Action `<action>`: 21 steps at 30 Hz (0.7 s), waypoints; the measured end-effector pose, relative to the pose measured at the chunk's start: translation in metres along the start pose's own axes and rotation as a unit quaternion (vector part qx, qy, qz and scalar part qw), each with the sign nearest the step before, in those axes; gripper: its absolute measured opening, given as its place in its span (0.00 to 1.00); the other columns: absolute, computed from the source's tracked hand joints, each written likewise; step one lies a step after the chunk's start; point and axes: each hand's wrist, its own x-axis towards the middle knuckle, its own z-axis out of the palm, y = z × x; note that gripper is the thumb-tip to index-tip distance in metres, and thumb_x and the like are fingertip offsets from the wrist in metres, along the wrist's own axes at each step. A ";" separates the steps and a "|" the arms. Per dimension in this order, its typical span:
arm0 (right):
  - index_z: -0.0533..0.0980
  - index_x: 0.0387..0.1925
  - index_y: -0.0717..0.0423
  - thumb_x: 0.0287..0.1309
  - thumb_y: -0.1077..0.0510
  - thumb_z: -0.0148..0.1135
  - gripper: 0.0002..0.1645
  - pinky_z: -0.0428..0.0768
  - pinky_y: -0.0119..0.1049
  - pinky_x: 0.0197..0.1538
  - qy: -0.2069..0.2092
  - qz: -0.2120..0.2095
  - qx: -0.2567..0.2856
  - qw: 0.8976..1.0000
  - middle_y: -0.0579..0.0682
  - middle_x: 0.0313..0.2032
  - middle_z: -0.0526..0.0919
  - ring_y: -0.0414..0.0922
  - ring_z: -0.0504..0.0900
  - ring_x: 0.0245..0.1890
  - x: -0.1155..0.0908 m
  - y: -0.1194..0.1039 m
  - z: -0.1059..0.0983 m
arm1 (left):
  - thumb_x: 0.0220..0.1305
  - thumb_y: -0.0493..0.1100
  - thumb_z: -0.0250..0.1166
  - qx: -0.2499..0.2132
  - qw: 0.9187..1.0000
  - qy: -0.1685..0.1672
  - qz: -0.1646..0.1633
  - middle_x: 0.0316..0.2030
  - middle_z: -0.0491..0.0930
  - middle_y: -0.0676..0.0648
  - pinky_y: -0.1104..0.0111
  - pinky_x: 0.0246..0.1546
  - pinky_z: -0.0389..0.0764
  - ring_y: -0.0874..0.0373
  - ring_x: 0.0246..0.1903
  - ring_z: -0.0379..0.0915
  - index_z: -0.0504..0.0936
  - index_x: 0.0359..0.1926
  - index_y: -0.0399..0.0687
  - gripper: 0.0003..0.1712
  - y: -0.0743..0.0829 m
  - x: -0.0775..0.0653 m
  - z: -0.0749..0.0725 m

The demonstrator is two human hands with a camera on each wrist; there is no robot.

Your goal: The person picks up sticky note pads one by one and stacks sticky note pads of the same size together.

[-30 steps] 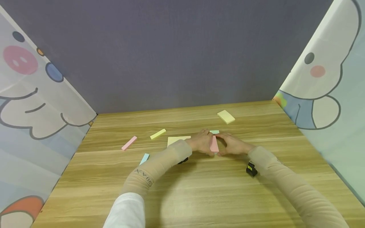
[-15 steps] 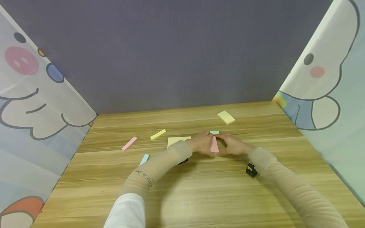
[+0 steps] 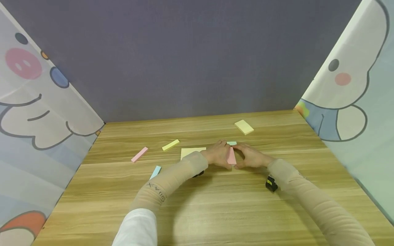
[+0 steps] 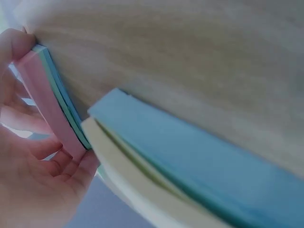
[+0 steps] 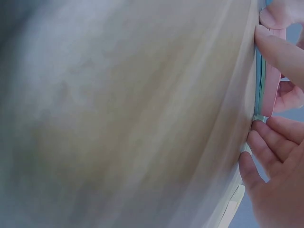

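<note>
Your left hand (image 3: pixel 219 155) is at the centre right of the head view, curled round a pink sticky-note pad (image 3: pixel 231 156), its thumb at the near end and its fingers at the far end. Your right hand (image 3: pixel 251 156) meets it from the right, half closed in a wide pinch on the same pad, index finger at the far end and thumb low at the near corner. The left wrist view shows the pink pad at the left of the frame, lying on a green layer (image 4: pixel 63 104) and a blue layer (image 4: pixel 59 78). Just beyond your fingertips in the head view is a pale green pad (image 3: pixel 232 143). Left of centre, partly covered by your left forearm, lies a pale yellow pad (image 3: pixel 193 150); a second, light yellow pad (image 3: pixel 244 126) sits at the upper right of the tabletop (image 3: pixel 221 212). Towards the left of the frame lie three narrow strips, well apart: a yellow strip (image 3: pixel 170 145), a pink strip (image 3: pixel 139 154) and a blue strip (image 3: pixel 156 172), the last partly hidden by your sleeve (image 3: pixel 172 179). Cartoon panels flank both sides.
</note>
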 end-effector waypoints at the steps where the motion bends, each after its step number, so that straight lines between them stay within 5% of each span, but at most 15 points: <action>1: 0.59 0.65 0.62 0.39 0.45 0.73 0.54 0.56 0.60 0.63 -0.001 0.001 0.000 1.000 0.65 0.64 0.60 0.63 0.56 0.64 0.000 0.000 0.000 | 0.42 0.66 0.67 -0.001 1.000 -0.001 0.000 0.46 0.68 0.50 0.69 0.49 0.71 0.59 0.44 0.63 0.68 0.58 0.42 0.47 0.000 0.000 0.000; 21: 0.59 0.64 0.63 0.39 0.45 0.73 0.54 0.57 0.60 0.63 0.004 -0.001 -0.003 1.000 0.64 0.63 0.61 0.62 0.56 0.64 0.000 -0.001 0.001 | 0.43 0.65 0.67 -0.010 1.000 -0.008 0.000 0.50 0.68 0.49 0.67 0.53 0.70 0.57 0.48 0.64 0.65 0.60 0.42 0.48 0.000 -0.002 -0.001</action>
